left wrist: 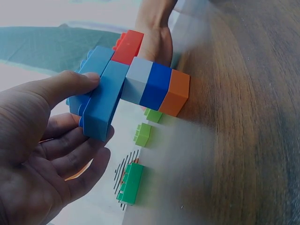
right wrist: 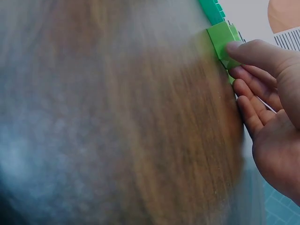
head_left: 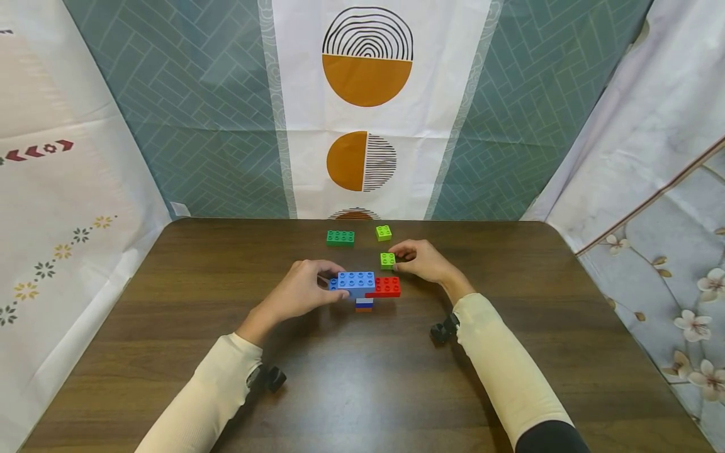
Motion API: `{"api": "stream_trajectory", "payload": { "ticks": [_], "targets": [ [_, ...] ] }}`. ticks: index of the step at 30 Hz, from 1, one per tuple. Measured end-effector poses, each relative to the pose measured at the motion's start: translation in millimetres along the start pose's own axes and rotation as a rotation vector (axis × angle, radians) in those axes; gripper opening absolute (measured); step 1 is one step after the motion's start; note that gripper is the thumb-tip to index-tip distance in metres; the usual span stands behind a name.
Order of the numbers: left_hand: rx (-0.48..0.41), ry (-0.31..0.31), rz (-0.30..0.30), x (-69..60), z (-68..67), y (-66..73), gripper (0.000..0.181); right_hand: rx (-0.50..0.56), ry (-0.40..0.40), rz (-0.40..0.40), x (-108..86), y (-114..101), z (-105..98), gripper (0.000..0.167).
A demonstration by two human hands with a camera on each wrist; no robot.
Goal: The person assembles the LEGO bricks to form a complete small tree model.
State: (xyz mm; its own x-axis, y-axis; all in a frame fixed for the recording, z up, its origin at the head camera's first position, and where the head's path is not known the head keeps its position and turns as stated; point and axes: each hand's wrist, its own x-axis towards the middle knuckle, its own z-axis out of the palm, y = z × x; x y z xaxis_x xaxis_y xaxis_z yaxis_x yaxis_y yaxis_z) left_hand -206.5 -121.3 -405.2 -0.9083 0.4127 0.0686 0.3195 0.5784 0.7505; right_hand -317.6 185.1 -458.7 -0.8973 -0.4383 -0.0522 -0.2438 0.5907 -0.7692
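Observation:
My left hand (head_left: pixel 303 286) grips the left end of a small assembly of toy building bricks. On its top is a light blue brick (head_left: pixel 355 283), with another blue brick (left wrist: pixel 86 101) beside it under the thumb and a red brick (head_left: pixel 387 287) out to the right. Below hangs a column of a pale brick (left wrist: pixel 137 80), a dark blue brick (left wrist: pixel 157 86) and an orange brick (left wrist: pixel 175 93). My right hand (head_left: pixel 425 261) pinches a lime green brick (head_left: pixel 387 260) at its right side, thumb on its near face (right wrist: pixel 222 44).
Farther back on the brown table (head_left: pixel 340 390) lie a second lime green brick (head_left: pixel 383 233) and a longer dark green brick (head_left: pixel 340 238). Patterned cloth (head_left: pixel 226 126) hangs behind the table's far edge, with more cloth at both sides.

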Motion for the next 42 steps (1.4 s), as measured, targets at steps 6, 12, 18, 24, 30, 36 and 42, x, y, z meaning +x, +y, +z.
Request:
{"api": "stream_trajectory", "payload": {
  "ticks": [6,12,18,24,30,36,42],
  "targets": [
    [-0.001,0.0,0.007,0.5,0.8,-1.7,0.043,0.001,0.003,-0.002,-0.6,-0.5,1.1,0.036],
    [-0.002,0.002,0.006,1.1,0.8,-2.9,0.043,0.0,0.015,0.003,-2.0,-1.7,0.9,0.034],
    [0.003,0.002,-0.004,0.7,-0.3,-1.7,0.043,0.016,0.014,0.016,-4.8,-4.5,-2.2,0.033],
    [0.009,0.001,-0.008,1.2,0.3,-0.9,0.043,0.019,0.04,-0.002,-14.3,-9.6,-8.6,0.036],
    [0.006,0.002,0.002,1.0,0.7,-0.6,0.043,0.032,0.091,-0.036,-30.2,-20.3,-18.8,0.036],
    [-0.003,0.007,0.008,0.1,0.6,0.1,0.042,0.058,0.113,-0.094,-44.5,-31.8,-26.2,0.036],
    [-0.011,0.002,0.002,0.5,0.7,0.3,0.042,0.037,0.094,-0.162,-57.7,-47.4,-26.5,0.036]
  ]
}}
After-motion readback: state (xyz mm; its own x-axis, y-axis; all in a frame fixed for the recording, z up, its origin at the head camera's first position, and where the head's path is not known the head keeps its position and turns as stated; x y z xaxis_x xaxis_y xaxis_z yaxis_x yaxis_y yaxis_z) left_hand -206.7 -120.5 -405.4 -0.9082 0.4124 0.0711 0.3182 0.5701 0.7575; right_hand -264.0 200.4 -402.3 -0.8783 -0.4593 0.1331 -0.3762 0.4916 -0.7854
